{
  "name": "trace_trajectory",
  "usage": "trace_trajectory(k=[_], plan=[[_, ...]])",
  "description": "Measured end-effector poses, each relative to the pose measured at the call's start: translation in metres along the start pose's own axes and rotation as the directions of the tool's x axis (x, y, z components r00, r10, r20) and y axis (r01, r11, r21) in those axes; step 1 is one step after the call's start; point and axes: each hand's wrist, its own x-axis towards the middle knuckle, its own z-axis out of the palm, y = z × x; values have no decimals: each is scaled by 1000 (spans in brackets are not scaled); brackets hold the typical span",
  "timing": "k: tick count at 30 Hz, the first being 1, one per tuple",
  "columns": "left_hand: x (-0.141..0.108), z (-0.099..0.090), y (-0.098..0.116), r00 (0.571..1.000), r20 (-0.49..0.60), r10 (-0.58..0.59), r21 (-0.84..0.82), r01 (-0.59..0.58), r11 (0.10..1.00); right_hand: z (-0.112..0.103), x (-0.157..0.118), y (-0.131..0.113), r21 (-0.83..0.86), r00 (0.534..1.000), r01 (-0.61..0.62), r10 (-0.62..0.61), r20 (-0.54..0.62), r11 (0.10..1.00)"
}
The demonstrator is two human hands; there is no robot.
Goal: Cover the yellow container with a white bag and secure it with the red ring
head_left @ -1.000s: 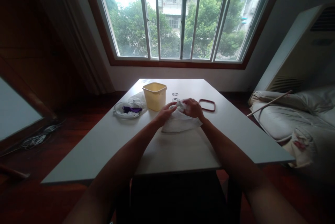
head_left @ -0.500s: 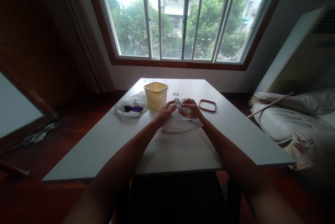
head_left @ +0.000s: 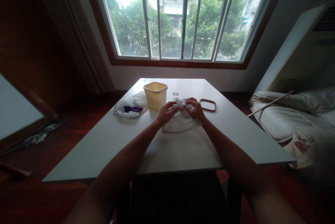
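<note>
A thin white plastic bag [head_left: 180, 125] lies crumpled on the table in front of me, its gathered top raised between my hands. My left hand [head_left: 166, 113] pinches the gathered part from the left. From the right, the fingers of my right hand [head_left: 195, 109] close on the same bunched plastic. Whether anything is inside the bag I cannot tell. Just beyond my left hand stands a yellow plastic tub [head_left: 155, 97], upright and without a lid. A reddish-brown rectangular frame [head_left: 207, 105] lies flat to the right of my right hand.
Left of the tub, another white plastic bag [head_left: 128, 113] lies with a dark purple item [head_left: 132, 109] on it. A small dark ring-shaped mark or object [head_left: 175, 94] shows on the white table [head_left: 117, 147] behind my hands. A padded couch [head_left: 295, 112] stands to the right.
My fingers have shifted on the bag's gathered top, and my right hand has drawn slightly to the right. The rounded white bunch between my hands now looks flatter and stretched sideways.
</note>
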Motion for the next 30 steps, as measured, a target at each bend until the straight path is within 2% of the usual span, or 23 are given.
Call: trace_trajectory(k=[4,7,10,14,19,23,26,30], plan=[[0,-4,0,994,-80,78,187,-62,980,-3,1,-3,12,999,-45,45,-29,999],[-1,-6,2,987,-100,129,322,-91,943,-5,1,-6,22,996,-80,80,-35,997],[-3,-9,4,971,-87,224,433,-165,886,-8,1,-10,51,992,-125,126,-17,991],[-6,-10,8,952,-35,305,556,-235,797,-12,0,-13,206,982,-178,186,-21,962],[-9,-6,12,945,-25,327,629,-239,740,-13,2,-15,349,955,-268,295,-24,898],[-9,-4,12,933,-24,359,635,-263,726,-10,4,-11,411,950,-276,312,-22,869],[-7,-5,11,926,-43,374,658,-256,709,-9,5,-8,394,937,-309,348,-30,866],[-4,-6,8,921,-122,371,679,-195,707,-14,4,-11,343,914,-383,406,4,858]])
